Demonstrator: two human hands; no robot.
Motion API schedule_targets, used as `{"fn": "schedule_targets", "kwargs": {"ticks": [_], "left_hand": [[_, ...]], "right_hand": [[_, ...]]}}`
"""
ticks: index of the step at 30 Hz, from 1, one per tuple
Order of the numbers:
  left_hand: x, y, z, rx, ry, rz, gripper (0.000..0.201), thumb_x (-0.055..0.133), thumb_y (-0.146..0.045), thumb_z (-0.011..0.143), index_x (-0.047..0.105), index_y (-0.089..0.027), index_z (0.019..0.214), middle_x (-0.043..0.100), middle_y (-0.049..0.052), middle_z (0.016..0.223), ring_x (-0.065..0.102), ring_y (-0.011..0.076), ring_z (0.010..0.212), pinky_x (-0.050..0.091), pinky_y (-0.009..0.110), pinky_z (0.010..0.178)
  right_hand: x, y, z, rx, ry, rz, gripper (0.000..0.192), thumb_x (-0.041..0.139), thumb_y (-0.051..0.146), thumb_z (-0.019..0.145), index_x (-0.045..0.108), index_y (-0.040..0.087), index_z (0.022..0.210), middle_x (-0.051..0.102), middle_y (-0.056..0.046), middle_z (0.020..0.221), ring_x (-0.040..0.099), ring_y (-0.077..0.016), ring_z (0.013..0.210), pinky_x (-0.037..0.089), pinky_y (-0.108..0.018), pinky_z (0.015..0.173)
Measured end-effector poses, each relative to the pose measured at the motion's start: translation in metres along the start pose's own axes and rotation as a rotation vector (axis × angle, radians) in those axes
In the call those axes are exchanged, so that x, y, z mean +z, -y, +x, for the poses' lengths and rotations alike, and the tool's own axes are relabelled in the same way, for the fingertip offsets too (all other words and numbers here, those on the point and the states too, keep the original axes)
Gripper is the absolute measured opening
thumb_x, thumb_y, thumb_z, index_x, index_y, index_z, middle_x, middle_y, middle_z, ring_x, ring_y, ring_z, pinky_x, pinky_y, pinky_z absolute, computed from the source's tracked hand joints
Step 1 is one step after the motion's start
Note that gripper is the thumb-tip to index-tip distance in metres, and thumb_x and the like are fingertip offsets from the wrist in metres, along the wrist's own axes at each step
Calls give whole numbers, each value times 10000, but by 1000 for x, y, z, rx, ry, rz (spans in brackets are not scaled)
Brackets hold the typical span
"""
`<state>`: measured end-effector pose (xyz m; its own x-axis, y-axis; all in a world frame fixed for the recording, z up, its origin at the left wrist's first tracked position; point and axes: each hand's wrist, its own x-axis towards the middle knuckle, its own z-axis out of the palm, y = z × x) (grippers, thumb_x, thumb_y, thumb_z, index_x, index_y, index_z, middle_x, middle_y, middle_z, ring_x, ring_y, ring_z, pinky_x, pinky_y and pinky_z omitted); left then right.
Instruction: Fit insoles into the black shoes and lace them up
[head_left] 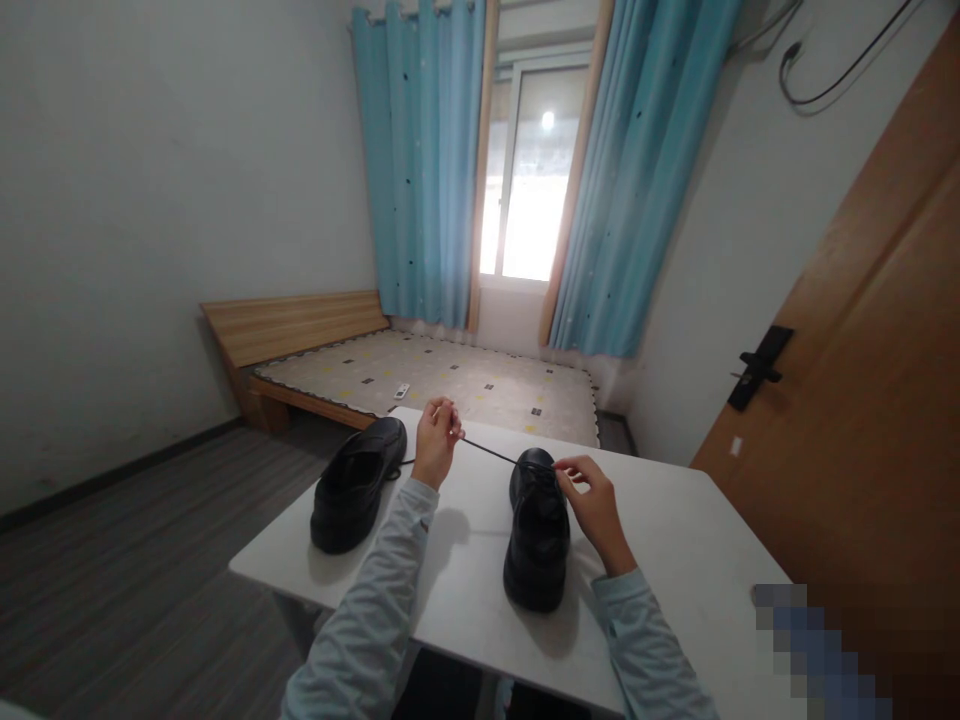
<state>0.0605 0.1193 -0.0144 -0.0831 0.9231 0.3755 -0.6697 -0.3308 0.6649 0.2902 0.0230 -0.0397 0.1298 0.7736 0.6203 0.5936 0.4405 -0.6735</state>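
We see two black leather lace-up shoes standing on a white rectangular tabletop, well apart from each other. The right-hand black shoe sits near the middle of the table, its toe pointing away from us towards the far edge; the left-hand black shoe stands near the table's left corner, angled slightly to the right. Our left hand is raised above the table between the two shoes, its fingers pinched closed on one end of a thin black shoelace, which runs taut from that hand down to the front of the right-hand shoe. Our right hand rests just beside that shoe's laced top, thumb and forefinger nipped together at the eyelets where the lace enters. Both arms wear pale blue-grey sleeves. Beyond the table lie a low wooden bed frame with a patterned mattress, turquoise curtains around a bright window, and a brown wooden door at right.
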Motion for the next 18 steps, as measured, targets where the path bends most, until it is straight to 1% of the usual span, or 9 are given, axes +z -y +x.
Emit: {"fn": "schedule_targets", "kwargs": {"ticks": [2,4,6,8,12,15,18], "left_hand": [[-3,4,0,32,27,65,233,666,-336,728,521,-189,836,456,-64,637,396,25,466,321,132,413],[-5,8,-1,49,53,158,231,672,-347,718,558,-175,822,462,-56,628,392,29,478,321,141,433],[-6,10,-3,56,82,292,228,679,-352,707,597,-164,807,508,-37,648,410,41,503,337,159,463],[-5,11,-6,60,133,447,211,678,-350,702,632,-160,783,567,-12,681,455,67,549,366,184,508],[0,13,-13,107,331,744,162,643,-334,733,690,-181,755,647,31,750,553,146,716,417,243,668],[3,17,-18,152,460,916,171,595,-328,775,712,-203,786,658,41,772,552,159,721,408,252,670],[6,20,-24,165,546,979,199,550,-316,810,716,-207,820,658,47,796,555,155,717,407,251,661]], "right_hand": [[3,1,-1,-72,-1,-71,154,535,311,796,645,203,789,617,-61,858,548,-207,837,455,-345,723],[6,2,-2,-108,-13,-131,154,518,294,813,639,207,775,604,-60,853,528,-217,873,433,-368,778],[9,2,-3,-106,-23,-166,173,482,277,834,625,205,770,592,-59,838,517,-216,866,417,-377,800],[11,2,-3,-83,-28,-174,184,445,251,846,608,200,779,583,-59,829,513,-212,854,416,-368,789],[12,4,-4,-63,-18,-182,131,480,208,802,610,205,788,571,-56,836,510,-212,858,419,-358,788],[12,6,-5,-69,-8,-227,96,547,208,757,643,210,768,546,-56,834,500,-221,869,414,-366,808],[13,7,-5,-62,-5,-268,81,590,224,733,659,205,772,525,-59,831,489,-227,871,412,-373,815]]}}
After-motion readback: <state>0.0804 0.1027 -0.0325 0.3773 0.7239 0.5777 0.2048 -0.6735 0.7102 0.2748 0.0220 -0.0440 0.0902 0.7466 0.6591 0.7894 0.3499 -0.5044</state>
